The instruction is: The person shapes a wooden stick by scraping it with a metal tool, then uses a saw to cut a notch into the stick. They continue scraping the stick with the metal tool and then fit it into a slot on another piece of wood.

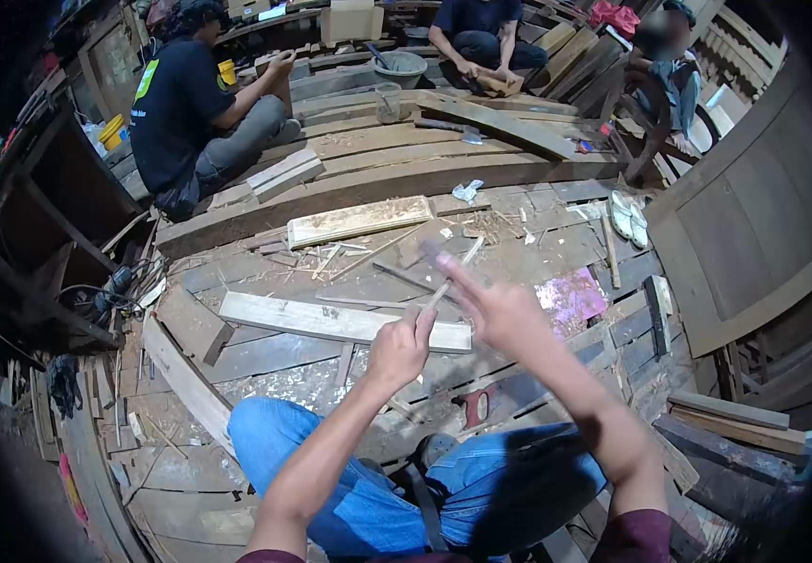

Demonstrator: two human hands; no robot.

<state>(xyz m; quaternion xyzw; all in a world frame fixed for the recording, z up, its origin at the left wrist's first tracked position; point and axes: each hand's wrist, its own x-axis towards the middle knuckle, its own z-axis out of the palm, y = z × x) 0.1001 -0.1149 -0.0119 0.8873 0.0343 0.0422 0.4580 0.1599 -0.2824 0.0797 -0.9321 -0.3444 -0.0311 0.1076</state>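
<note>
My left hand (400, 353) is closed around the lower end of a thin wooden stick (468, 255), which slants up and to the right. Just right of the stick is my right hand (504, 314), raised and smeared by motion. A blurred purplish tip shows at its upper left end, and I cannot tell whether the hand holds anything. Beneath both hands lies a pale wooden plank (331, 319). A handsaw with a red handle (473, 407) rests on the floor before my knees.
Wood shavings and a pale moulded board (361, 222) lie ahead, before a long beam (237, 223). A pink sheet (572, 298) is at right, near a large wooden panel (753, 211). Beyond sit a person in black (181, 113), another in dark blue (481, 42) and a third person (673, 80).
</note>
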